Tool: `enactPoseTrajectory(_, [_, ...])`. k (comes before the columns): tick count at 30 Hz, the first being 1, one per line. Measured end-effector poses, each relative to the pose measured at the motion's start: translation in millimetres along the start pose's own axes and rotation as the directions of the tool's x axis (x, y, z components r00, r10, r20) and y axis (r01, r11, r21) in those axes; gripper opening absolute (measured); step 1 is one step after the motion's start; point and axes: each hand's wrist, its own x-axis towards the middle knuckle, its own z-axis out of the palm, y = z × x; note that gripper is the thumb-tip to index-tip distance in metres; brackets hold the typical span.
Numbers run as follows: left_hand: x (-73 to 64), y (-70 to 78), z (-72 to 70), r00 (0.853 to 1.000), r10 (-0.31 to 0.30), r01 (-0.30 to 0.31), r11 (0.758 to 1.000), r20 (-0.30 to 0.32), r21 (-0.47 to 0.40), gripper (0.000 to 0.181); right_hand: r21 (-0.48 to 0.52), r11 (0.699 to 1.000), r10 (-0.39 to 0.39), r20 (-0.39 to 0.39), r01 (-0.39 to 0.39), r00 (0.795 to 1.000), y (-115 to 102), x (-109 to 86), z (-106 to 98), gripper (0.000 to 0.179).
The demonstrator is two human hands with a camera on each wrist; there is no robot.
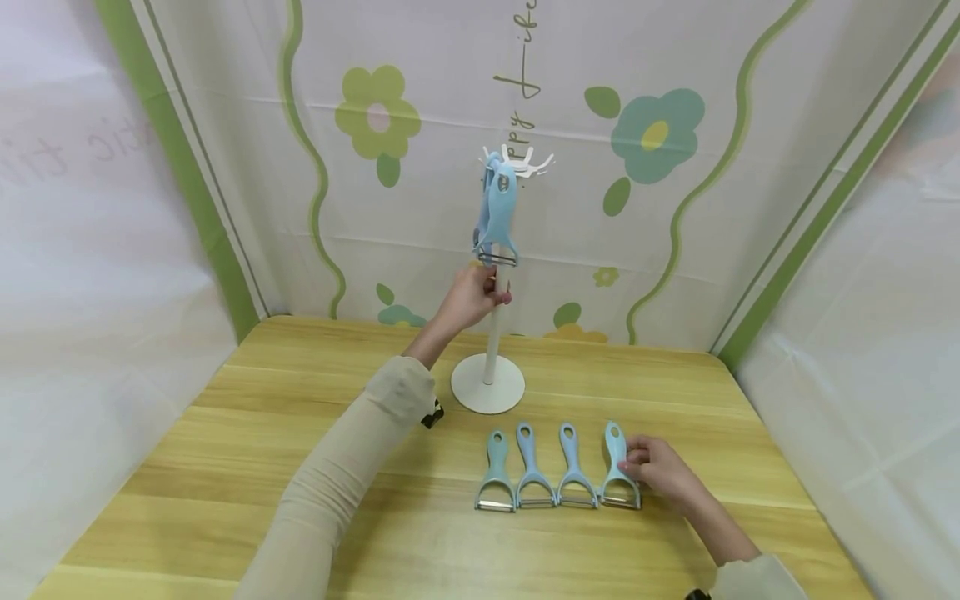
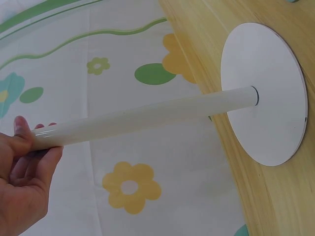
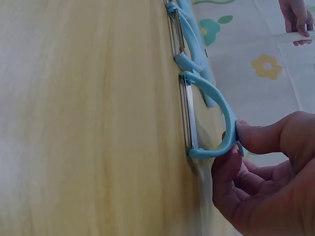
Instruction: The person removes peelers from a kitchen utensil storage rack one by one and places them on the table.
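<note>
My left hand (image 1: 468,298) grips the white pole (image 1: 492,337) of an upright stand, just below the hanging peelers. In the left wrist view its thumb and fingers wrap the pole (image 2: 147,115) above the round base (image 2: 263,132). A light blue Y-shaped peeler (image 1: 502,208) hangs from the stand's top, overlapping at least one more behind it. My right hand (image 1: 667,473) pinches the rightmost peeler (image 1: 616,450) of a row on the table. In the right wrist view, thumb and fingers hold that peeler (image 3: 227,115) near its neck; most of its handle is hidden.
Left of the held peeler lie a green peeler (image 1: 497,454) and two blue peelers (image 1: 528,454), (image 1: 570,454), handles pointing away. White hooks (image 1: 528,165) ring the stand's top. A flowered curtain (image 1: 450,108) rises behind the wooden table (image 1: 225,500).
</note>
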Motion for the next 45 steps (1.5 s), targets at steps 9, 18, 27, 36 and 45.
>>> enactPoseTrajectory(9, [0.7, 0.2, 0.7, 1.0, -0.004, 0.005, 1.0, -0.01, 0.018, 0.021, -0.064, 0.998, 0.014, -0.023, -0.015, 1.0, 2.0, 2.0, 3.8, 0.039])
enactPoseTrajectory(18, [-0.1, -0.5, 0.1, 1.0, -0.004, 0.005, 1.0, -0.007, 0.02, 0.026, -0.135, 0.991, 0.005, -0.085, -0.016, 0.996, 1.8, 0.7, 8.0, 0.04])
enactPoseTrajectory(27, [0.4, -2.3, -3.8, 0.999, 0.024, -0.025, 0.999, 0.035, 0.024, 0.02, -0.221, 0.975, -0.019, -0.055, 0.006, 0.998, 0.2, 0.5, 0.4, 0.045])
enactPoseTrajectory(36, [0.8, -8.8, -5.3, 0.994, 0.026, -0.008, 0.986, 0.108, -0.169, 0.022, -0.246, 0.968, -0.06, -0.047, 0.047, 0.997, -10.8, -0.8, -13.1, 0.043])
enactPoseTrajectory(45, [-0.5, -7.9, -0.2, 0.996, -0.02, 0.038, 0.977, 0.085, -0.212, 0.029, -0.233, 0.967, -0.114, -0.022, 0.106, 0.993, -29.0, -1.6, -19.4, 0.043])
